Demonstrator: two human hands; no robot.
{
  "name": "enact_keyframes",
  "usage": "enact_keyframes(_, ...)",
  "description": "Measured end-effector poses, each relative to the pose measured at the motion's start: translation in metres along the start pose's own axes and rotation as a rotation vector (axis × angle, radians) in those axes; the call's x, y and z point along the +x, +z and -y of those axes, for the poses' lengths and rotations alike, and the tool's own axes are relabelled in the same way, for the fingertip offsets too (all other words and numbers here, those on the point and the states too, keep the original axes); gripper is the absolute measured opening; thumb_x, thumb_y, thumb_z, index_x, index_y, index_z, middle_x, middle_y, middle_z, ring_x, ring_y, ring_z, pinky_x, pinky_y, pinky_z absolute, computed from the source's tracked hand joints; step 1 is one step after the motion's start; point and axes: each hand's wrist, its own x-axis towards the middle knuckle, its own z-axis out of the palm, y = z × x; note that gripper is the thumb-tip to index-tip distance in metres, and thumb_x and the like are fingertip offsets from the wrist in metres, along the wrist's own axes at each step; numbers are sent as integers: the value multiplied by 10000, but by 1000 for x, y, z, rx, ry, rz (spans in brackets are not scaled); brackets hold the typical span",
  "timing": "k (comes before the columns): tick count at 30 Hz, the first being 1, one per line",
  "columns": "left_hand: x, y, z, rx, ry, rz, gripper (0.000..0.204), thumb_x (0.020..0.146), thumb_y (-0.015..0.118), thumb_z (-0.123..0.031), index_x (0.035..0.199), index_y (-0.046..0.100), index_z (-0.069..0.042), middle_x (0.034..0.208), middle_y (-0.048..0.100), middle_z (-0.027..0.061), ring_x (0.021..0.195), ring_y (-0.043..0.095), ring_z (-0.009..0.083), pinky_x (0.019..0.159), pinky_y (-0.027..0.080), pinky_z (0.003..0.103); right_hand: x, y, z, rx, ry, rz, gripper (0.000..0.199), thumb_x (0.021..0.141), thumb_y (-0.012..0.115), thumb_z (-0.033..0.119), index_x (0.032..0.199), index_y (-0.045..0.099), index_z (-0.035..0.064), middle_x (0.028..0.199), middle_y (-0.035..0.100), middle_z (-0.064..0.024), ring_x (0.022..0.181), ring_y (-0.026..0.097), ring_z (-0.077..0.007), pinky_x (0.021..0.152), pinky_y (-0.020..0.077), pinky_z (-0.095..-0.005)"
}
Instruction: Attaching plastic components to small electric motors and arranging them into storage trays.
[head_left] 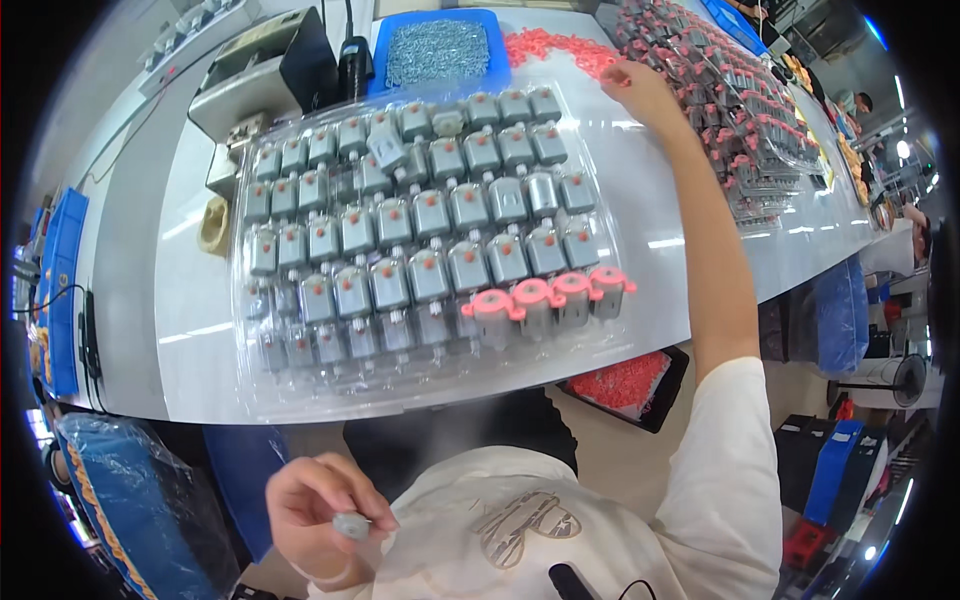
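Observation:
My left hand (325,515), low in front of my body, pinches a small grey motor (350,525) between thumb and fingers, its end facing up. My right arm reaches far to the right side of the table. There my right hand (640,92) has its fingers closed at the edge of a pile of small pink plastic parts (555,45); anything between the fingertips is too small to tell. Rows of grey motors (390,215) with orange dots stand in a clear plastic tray (240,340). Several motors in its near right corner wear pink caps (535,293). One motor (387,148) lies tilted on the others.
A blue bin (440,20) of small metal pieces stands at the back, beside a grey machine (260,75). Stacked trays of pink-capped motors (740,120) fill the right side. Below the table edge sits a black box (655,410) of pink parts.

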Motion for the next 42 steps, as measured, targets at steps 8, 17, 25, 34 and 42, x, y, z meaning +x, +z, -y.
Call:
enact_keyframes(8,-5,5,23,406,188,-156,285,658,794,-197,742,581,-27,612,579,92,557,559,204,471,442,250,-3,39,31,-284,8,-27,289,786,529,127,1047,592,21,1018,604,-185,979,559,-333,854,427,-403)
enact_keyframes(17,5,6,31,86,87,20,269,586,745,6,823,625,48,791,626,221,655,606,284,635,494,352,-17,14,35,-110,73,34,256,765,557,102,1009,605,40,1021,607,-156,951,571,-292,808,443,-358)
enact_keyframes(25,1,23,32,291,-66,-168,369,655,781,-272,813,587,0,673,586,112,589,597,200,471,463,249,22,60,4,-331,-168,-158,258,765,571,99,1012,600,28,1143,550,-156,1006,548,-275,847,418,-370)
enact_keyframes(34,3,18,35,225,-92,-120,336,652,782,-191,825,588,21,752,596,134,653,604,216,524,480,262,-20,31,47,115,-172,35,130,739,572,49,858,601,6,796,596,-120,749,574,-244,697,447,-308)
enact_keyframes(42,-1,25,35,191,-136,-19,335,650,770,-119,875,576,36,763,588,155,661,607,229,526,491,269,-59,-9,62,236,-232,-169,139,776,527,46,892,594,11,873,593,-104,765,590,-185,697,464,-296)
